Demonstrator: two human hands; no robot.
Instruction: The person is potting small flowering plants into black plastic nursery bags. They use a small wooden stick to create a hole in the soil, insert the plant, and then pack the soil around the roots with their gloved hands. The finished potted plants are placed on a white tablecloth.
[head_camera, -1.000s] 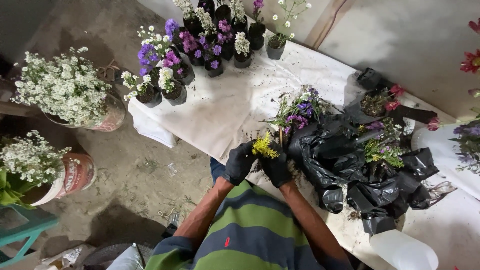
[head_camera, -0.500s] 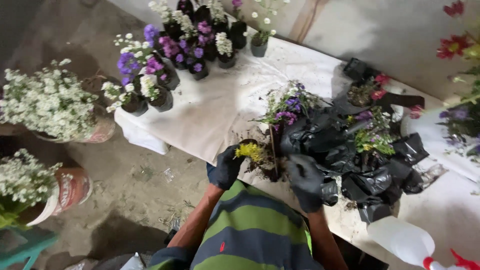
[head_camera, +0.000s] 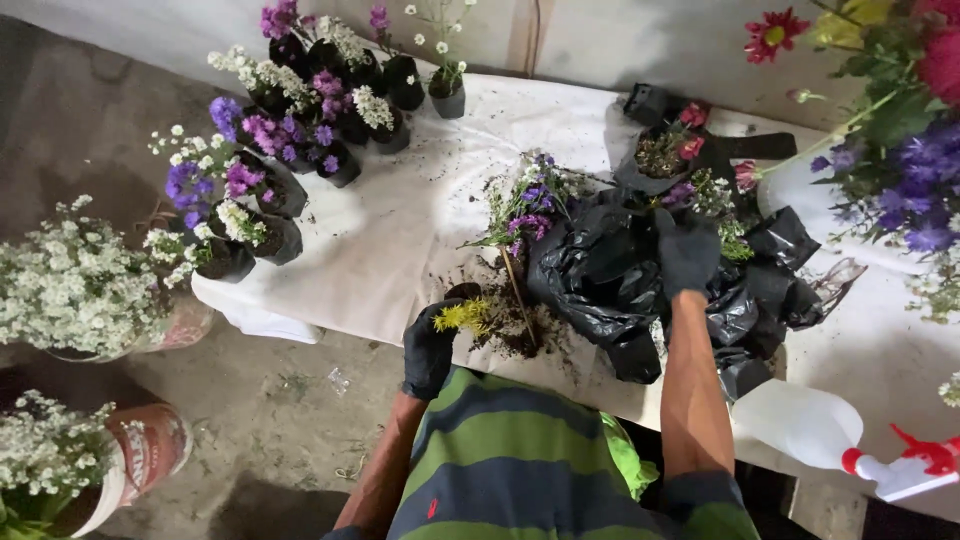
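Gripping a small yellow flower sprig, the gloved left hand sits at the near edge of the white-covered table. Its fingers are curled around the sprig's lower end, and the yellow heads stick out to the right of the fingertips, just above a patch of spilled soil. Gloved right hand is stretched forward and rests on the heap of black plastic bags; fingers point away from the body and lie over the plastic, but whether they pinch it cannot be told. A purple-flowered stem lies on the cloth between the two hands, touching the soil, apart from both. Potted purple and white flowers stand at the far left of the table. A white spray bottle with red trigger lies to the right of the right forearm.
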